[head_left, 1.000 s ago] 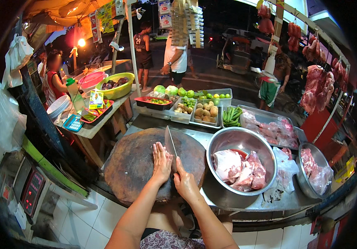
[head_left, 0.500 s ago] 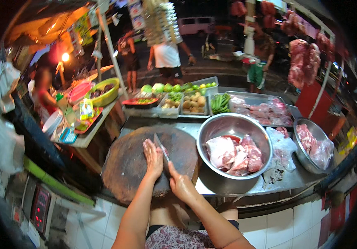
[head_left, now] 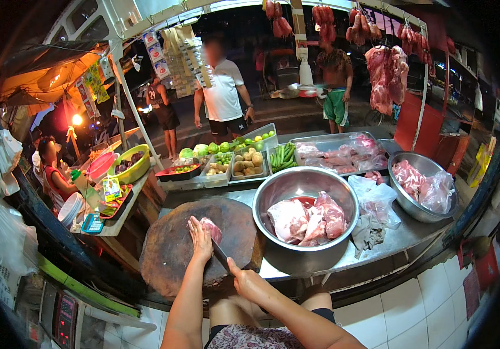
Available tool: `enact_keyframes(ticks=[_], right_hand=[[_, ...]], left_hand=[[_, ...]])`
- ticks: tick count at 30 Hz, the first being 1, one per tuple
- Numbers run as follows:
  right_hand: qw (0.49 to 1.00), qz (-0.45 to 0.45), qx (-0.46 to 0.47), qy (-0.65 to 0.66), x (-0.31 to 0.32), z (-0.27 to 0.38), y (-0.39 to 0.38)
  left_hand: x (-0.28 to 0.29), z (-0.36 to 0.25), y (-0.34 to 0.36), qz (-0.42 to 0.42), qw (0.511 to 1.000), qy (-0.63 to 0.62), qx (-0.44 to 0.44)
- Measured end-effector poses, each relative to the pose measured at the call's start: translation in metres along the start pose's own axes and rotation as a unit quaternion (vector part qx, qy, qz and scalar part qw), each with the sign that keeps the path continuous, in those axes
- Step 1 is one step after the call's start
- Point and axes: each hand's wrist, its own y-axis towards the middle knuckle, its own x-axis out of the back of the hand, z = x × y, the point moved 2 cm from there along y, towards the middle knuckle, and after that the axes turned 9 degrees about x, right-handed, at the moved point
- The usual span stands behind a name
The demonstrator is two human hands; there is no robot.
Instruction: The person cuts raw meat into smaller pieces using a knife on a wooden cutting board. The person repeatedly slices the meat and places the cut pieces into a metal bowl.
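Over the board [head_left: 171,256], my left hand [head_left: 201,241] is straight-fingered, unclenched; my right hand [head_left: 247,280], at four o'clock, grips the knife [head_left: 220,255]. On the board, just one o'clock of centre, the meat [head_left: 211,229] looks soft, slippery; best pinned from nine o'clock.

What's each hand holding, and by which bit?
Right grip: a long grey metal knife, by its handle. Left grip: flat against a pinkish-red raw meat lump; whether it's holding that can't be told.
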Motion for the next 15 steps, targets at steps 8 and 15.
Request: enact_keyframes(ticks=[8,15], right_hand=[[1.000,-0.010,0.013,0.011,0.000,0.000,-0.010],[0.997,0.057,-0.041,0.016,0.026,0.013,-0.023]], left_hand=[[0.019,-0.023,-0.007,-0.010,0.997,0.069,0.019],[0.042,-0.052,-0.022,-0.113,0.992,0.038,0.029]])
